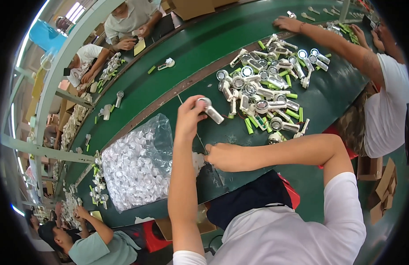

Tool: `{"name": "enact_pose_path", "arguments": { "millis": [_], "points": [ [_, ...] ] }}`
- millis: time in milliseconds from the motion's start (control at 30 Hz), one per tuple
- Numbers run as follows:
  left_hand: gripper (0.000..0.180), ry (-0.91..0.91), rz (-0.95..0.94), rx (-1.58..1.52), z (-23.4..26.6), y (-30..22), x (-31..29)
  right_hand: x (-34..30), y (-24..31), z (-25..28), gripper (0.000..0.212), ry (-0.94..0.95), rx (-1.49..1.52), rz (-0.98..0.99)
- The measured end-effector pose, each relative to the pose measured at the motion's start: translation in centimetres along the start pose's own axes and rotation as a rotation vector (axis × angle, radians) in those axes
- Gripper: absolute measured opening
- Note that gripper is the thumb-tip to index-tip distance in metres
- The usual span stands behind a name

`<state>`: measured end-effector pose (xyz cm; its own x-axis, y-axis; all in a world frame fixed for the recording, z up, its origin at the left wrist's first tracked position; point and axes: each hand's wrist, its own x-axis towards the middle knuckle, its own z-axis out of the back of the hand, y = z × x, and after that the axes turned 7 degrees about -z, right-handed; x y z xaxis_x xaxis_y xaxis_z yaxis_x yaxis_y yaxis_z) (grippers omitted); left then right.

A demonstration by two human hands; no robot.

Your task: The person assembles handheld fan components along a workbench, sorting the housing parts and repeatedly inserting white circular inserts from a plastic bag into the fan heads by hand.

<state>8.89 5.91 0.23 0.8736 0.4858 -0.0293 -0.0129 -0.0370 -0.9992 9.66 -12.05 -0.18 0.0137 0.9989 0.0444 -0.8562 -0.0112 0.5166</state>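
Observation:
My left hand is raised over the table and grips a small white handheld fan housing by its round head, the handle slanting down to the right. Low at the tabletop, my right hand is closed, its fingertips pinched together. What they hold, if anything, is too small to tell. Just left of my left forearm lies a transparent plastic bag full of small white parts. Beyond my right forearm spreads a heap of similar fan housings with green cylindrical battery cells among them.
A green conveyor belt runs past the far side of my table, carrying a few scattered fan parts. Co-workers sit across the belt and at both sides; one person's arm reaches over at the right. Cardboard boxes stand at lower right.

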Motion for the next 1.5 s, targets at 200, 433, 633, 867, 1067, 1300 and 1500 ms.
{"name": "enact_pose_path", "arguments": {
  "millis": [200, 433, 633, 867, 1067, 1300, 1500],
  "points": [
    [0.027, -0.107, -0.177, -0.792, 3.6, -0.1, -5.8, -1.4, 1.2, 3.2, 0.022, 0.031, 0.25, 0.152],
    [0.026, -0.092, -0.083, -0.985, 1.7, -1.5, -9.6, 0.4, 0.9, 8.0, 0.033, -0.566, 0.672, -0.003],
    [0.025, -0.152, -0.069, -0.986, 0.6, -2.8, -11.0, 1.4, 1.5, 8.2, 0.033, -0.518, 0.553, 0.043],
    [0.019, -0.332, -0.099, -0.694, -0.1, -3.8, -11.6, 2.0, 1.4, 6.9, 0.032, -0.51, 0.679, 0.025],
    [0.024, -0.411, -0.182, -0.548, -0.5, -4.9, -13.1, 2.4, 1.3, 5.6, 0.033, -0.536, 0.795, 0.062],
    [0.021, -0.458, -0.394, -0.328, -1.4, -4.1, -14.0, 2.2, 1.6, 5.4, 0.033, -0.652, 0.64, 0.156],
    [0.02, -0.444, -0.428, -0.28, -1.4, -3.9, -13.9, 2.4, 2.1, 5.4, 0.034, -0.697, 0.489, 0.152]
  ]
}}
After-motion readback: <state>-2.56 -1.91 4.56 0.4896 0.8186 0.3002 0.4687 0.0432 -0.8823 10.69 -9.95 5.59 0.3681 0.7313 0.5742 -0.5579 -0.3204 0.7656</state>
